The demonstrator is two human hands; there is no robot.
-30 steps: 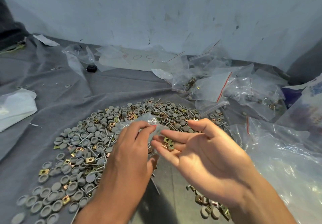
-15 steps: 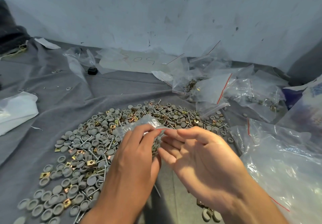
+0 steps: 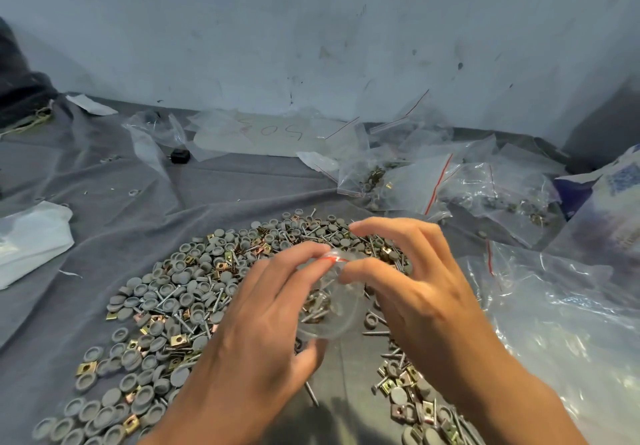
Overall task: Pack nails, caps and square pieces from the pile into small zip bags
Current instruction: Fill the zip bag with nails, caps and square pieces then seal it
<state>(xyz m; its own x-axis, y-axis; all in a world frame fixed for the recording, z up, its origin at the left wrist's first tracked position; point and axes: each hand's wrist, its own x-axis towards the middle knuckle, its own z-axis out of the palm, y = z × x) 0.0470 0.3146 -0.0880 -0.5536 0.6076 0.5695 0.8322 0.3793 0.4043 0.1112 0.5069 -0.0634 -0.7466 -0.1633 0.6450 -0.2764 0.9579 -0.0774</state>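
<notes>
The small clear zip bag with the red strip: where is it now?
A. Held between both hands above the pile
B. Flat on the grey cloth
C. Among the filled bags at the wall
A: the small clear zip bag is pinched at its red strip by the left hand and right hand.

Part-filled clear zip bag above pile

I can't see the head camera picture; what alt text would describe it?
Two bare hands, left hand and right hand, pinch the top of a small zip bag holding nails, above a pile of grey caps, nails and brass squares on grey cloth.
</notes>
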